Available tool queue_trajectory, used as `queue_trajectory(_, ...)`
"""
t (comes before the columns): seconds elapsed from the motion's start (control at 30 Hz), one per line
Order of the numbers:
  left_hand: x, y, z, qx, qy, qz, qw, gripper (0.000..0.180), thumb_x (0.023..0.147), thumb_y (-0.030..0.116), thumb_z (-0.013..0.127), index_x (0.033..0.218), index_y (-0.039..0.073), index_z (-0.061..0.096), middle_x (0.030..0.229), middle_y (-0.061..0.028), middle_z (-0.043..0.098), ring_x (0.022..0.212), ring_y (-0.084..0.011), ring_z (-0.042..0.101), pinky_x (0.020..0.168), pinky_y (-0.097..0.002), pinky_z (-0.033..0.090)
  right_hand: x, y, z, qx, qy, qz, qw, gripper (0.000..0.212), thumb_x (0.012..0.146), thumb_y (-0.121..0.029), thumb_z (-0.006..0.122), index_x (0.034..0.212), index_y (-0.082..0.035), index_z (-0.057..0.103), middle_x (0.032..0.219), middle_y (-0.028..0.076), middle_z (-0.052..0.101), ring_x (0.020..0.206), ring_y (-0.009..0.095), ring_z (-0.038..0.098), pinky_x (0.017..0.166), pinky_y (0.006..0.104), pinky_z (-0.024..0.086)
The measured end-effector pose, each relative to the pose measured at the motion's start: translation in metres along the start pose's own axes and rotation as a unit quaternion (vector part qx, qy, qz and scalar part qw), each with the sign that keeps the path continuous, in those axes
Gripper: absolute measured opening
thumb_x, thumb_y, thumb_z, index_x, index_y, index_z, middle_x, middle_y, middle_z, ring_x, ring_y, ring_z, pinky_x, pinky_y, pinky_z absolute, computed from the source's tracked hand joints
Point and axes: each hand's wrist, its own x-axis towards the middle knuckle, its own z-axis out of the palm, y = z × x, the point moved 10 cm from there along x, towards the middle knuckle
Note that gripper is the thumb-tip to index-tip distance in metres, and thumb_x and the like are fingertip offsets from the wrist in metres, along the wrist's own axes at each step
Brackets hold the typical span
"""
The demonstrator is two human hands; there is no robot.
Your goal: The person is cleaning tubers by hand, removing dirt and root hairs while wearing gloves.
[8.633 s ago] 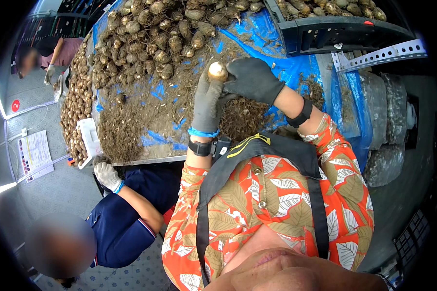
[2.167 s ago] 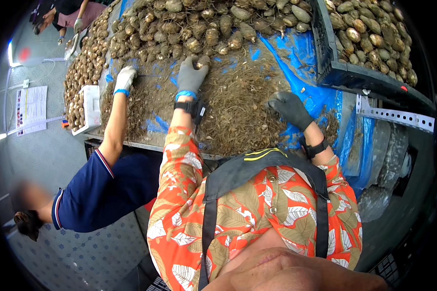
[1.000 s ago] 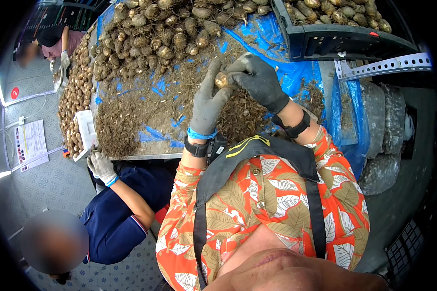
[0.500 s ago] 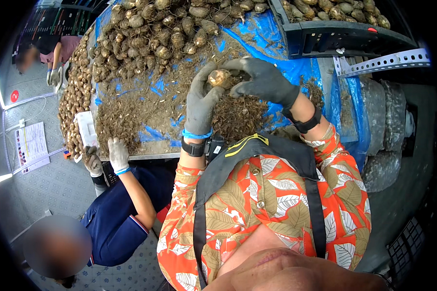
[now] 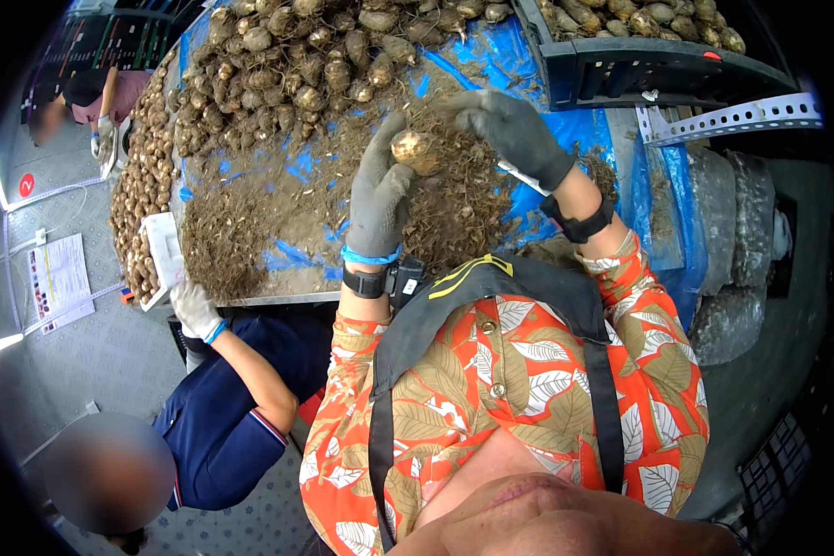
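Note:
A round, brownish taro corm (image 5: 415,152) with a pale, cleaned face rests in my gloved left hand (image 5: 380,190), its fingers and thumb closed round it. Just to the right and a little farther off, my gloved right hand (image 5: 519,134) is curled, apart from the corm. A thin pale strip (image 5: 524,177) sticks out from under the right palm; what it belongs to is hidden. Below both hands lies a heap of brown root trimmings (image 5: 459,218) on the table.
Untrimmed corms (image 5: 287,65) are piled at the back, and cleaner ones (image 5: 148,157) line the left edge. A dark crate (image 5: 658,69) of corms stands at back right by a perforated metal bar (image 5: 732,120). A co-worker's gloved hand (image 5: 195,310) is near a white tray (image 5: 162,250).
My right hand has moved up and away from the corm, and the pale strip now shows under it. My left hand has tilted slightly. The co-worker's hand has moved left toward the tray.

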Motion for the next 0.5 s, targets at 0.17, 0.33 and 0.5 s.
queue_trajectory(0.17, 0.006, -0.006, -0.008, 0.046, 0.007, 0.01, 0.999, 0.063, 0.084, 0.018, 0.064, 0.136, -0.005, 0.037, 0.128, -0.0131, 0.049, 0.114, -0.0218, 0.053, 0.093, -0.0358, 0.047, -0.009, -0.042, 0.026, -0.044, 0.007, -0.092, 0.995, 0.028, 0.081, -0.02, 0.063, 0.107, -0.008, 0.066, 0.098, 0.01, 0.064, 0.098, 0.029, 0.06, 0.083, 0.0397, 0.047)
queue_trajectory(0.33, 0.008, 0.001, -0.015, -0.011, 0.0, 0.048, 0.999, 0.062, 0.089, 0.019, 0.061, 0.141, 0.0, 0.032, 0.125, -0.0117, 0.051, 0.11, -0.0233, 0.055, 0.092, -0.0389, 0.049, -0.03, -0.018, 0.058, -0.245, -0.17, -0.096, 0.95, 0.018, 0.082, -0.009, 0.058, 0.097, -0.005, 0.066, 0.088, 0.01, 0.063, 0.089, 0.027, 0.062, 0.077, 0.0386, 0.049)
queue_trajectory(0.5, 0.004, 0.008, -0.005, 0.008, 0.003, 0.022, 1.0, 0.069, 0.086, 0.015, 0.061, 0.144, 0.0, 0.028, 0.128, -0.0135, 0.049, 0.113, -0.0232, 0.054, 0.094, -0.0376, 0.049, -0.019, -0.019, 0.018, -0.034, -0.105, -0.003, 0.994, 0.022, 0.084, -0.007, 0.058, 0.104, -0.002, 0.064, 0.092, 0.008, 0.066, 0.086, 0.018, 0.064, 0.077, 0.0324, 0.051)
